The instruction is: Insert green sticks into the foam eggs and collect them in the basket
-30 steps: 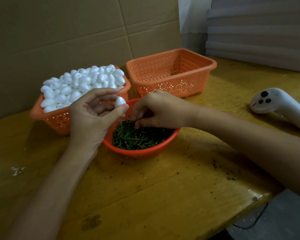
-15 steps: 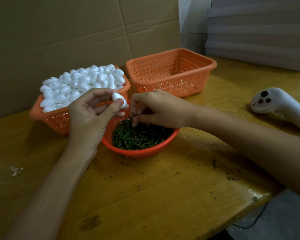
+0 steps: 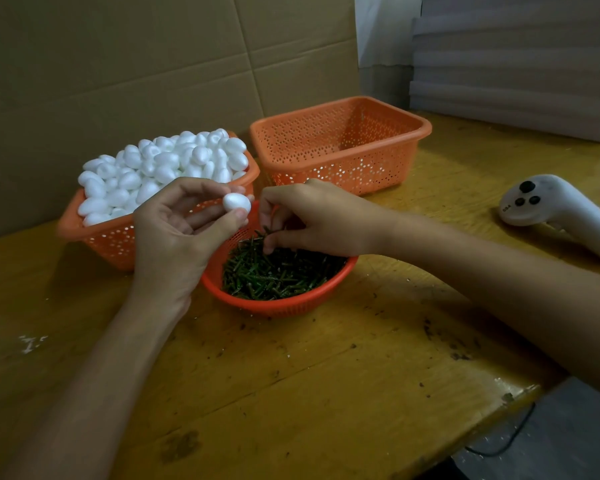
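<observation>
You held two things.
Your left hand (image 3: 177,237) pinched a foam egg (image 3: 236,203) at its fingertips; just beside them, your right hand (image 3: 312,220) pinched a green stick (image 3: 269,230) in curled fingers.

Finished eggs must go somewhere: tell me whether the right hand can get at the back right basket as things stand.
Probably yes. The right hand, pinching a green stick over the round bowl, sits just in front of that basket; its top is open and nothing stands between.
</observation>
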A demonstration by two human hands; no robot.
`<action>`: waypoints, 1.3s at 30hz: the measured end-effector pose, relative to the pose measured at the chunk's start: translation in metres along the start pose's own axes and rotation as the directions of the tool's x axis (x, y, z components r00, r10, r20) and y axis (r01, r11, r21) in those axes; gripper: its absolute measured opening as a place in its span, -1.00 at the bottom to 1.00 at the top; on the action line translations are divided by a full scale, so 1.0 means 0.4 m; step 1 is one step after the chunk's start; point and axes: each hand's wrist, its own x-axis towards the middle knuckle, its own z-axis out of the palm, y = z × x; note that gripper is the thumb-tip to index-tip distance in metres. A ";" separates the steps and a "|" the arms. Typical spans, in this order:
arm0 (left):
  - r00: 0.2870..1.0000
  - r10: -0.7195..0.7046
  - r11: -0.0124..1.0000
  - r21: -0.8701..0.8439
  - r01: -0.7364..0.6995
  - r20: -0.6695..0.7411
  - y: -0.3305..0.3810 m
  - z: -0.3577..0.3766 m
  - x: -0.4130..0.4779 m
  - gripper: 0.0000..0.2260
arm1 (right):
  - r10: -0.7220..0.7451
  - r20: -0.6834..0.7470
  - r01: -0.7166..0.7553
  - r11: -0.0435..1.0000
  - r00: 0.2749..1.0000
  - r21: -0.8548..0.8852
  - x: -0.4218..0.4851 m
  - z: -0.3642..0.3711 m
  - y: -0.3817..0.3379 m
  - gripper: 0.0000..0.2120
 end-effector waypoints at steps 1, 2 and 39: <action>1.000 0.005 1.000 0.006 -0.005 0.005 0.000 -0.001 0.000 -0.77 | 0.001 0.000 -0.001 1.000 1.000 -0.003 0.000 0.000 0.000 -0.85; 1.000 0.011 1.000 0.011 -0.011 0.013 0.001 -0.001 0.000 -0.77 | 0.001 0.001 -0.001 1.000 1.000 -0.007 0.001 0.000 -0.001 -0.85; 0.997 0.034 0.994 0.099 -0.041 0.070 0.019 0.019 -0.008 -0.59 | -0.012 -0.009 0.012 1.000 1.000 -0.011 0.002 0.000 0.000 -0.84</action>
